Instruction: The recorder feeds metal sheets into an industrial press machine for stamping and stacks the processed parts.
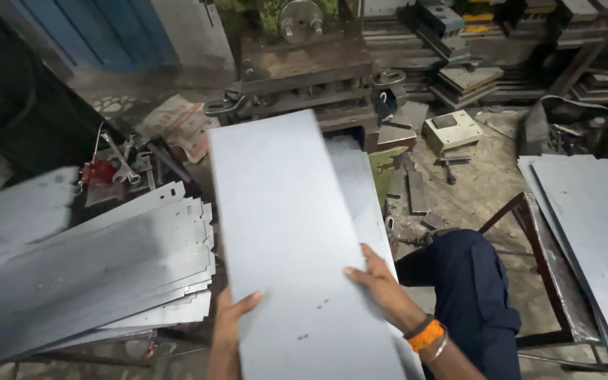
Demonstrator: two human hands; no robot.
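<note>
I hold a long flat grey metal sheet [283, 218] in front of me, its far end pointing toward a press machine [304, 70]. My left hand [232, 318] grips the sheet's left edge near its close end, thumb on top. My right hand [380, 285] lies on the sheet's right edge with fingers spread over the top; an orange band is on that wrist. Another grey sheet [360, 190] lies partly hidden beneath the held one.
A stack of cut, notched metal sheets [93, 267] rests at the left. More sheets [592, 225] lie on a metal frame stand [550, 267] at the right. Wrenches [122, 165], metal blocks and a small box [452, 130] litter the floor. My knee in dark blue trousers [466, 281] is at lower right.
</note>
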